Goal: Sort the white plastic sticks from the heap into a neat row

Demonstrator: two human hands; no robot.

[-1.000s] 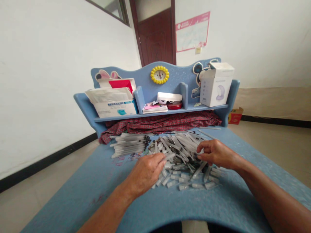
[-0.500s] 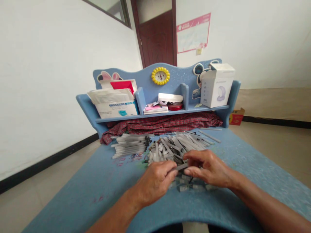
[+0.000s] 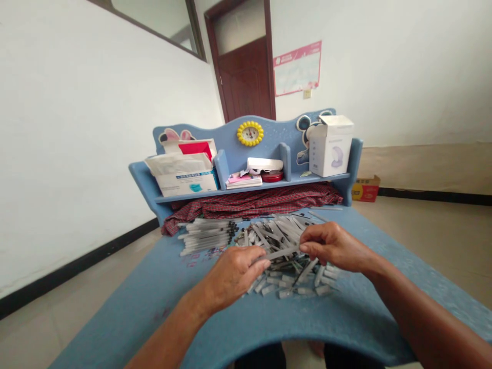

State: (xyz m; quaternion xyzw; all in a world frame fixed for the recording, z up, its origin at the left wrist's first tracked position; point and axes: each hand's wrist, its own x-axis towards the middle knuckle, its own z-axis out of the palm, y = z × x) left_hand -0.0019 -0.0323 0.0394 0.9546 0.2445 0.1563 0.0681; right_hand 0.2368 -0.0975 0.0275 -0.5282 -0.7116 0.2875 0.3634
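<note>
Between my hands, above the pile, is a translucent whitish pen barrel (image 3: 282, 253). My left hand (image 3: 234, 271) pinches its left end with thumb and fingers. At its right end, my right hand (image 3: 332, 246) is closed with thumb and fingertips together on the barrel. Below and behind lies a loose pile of similar pen barrels (image 3: 286, 230), some with dark parts among them. Short clear pieces that look like pen caps (image 3: 305, 291) are scattered on the near side. Left of the pile, a stack of barrels with black ends (image 3: 209, 236) lies side by side.
The blue desk (image 3: 154, 307) has a raised shelf at the back. On it stand a mask box (image 3: 188, 182), booklets (image 3: 244, 181), a red round case (image 3: 272, 176) and a white carton (image 3: 331, 148). A checked cloth (image 3: 249, 201) lies bunched under the shelf.
My right hand has closed from a looser grasp onto the barrel's right end. Both hands have risen slightly, and more of the barrel and clear pieces shows. The camera view has shifted.
</note>
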